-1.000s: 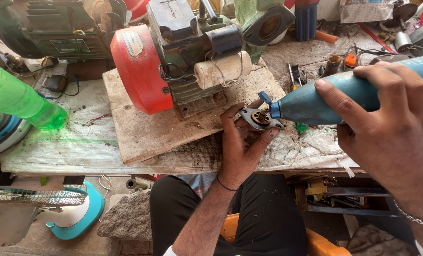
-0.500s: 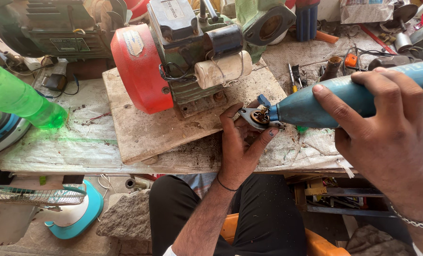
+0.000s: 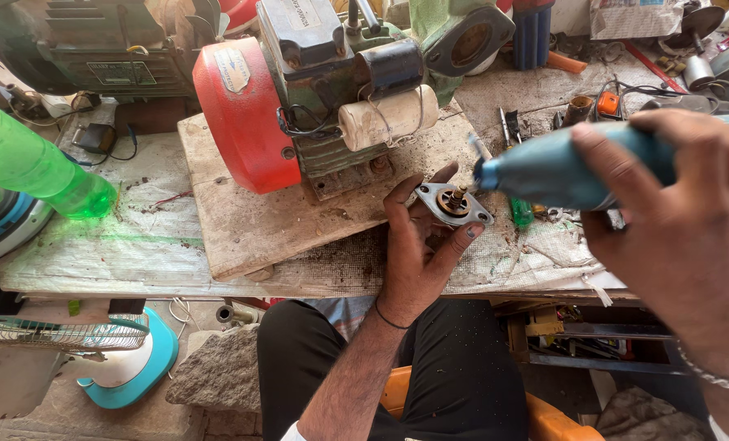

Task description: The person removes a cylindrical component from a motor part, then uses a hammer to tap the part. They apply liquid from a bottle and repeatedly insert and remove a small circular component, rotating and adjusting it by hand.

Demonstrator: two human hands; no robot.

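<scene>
Left hand (image 3: pixel 417 245) palm-up, fingers cupped — right hand (image 3: pixel 679 237) curled in grip.

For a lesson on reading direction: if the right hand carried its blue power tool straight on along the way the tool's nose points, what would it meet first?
Probably the small metal plate held in the left hand: the right hand aims the blue power tool leftward at it, though depth is uncertain.

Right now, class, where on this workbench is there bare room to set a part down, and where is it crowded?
Bare bench sheet lies between the green bottle and the wooden board. The board's front corner, below the red motor, is bare too. The back right, around the orange-capped part and wires, is crowded, and both hands fill the middle.
</scene>
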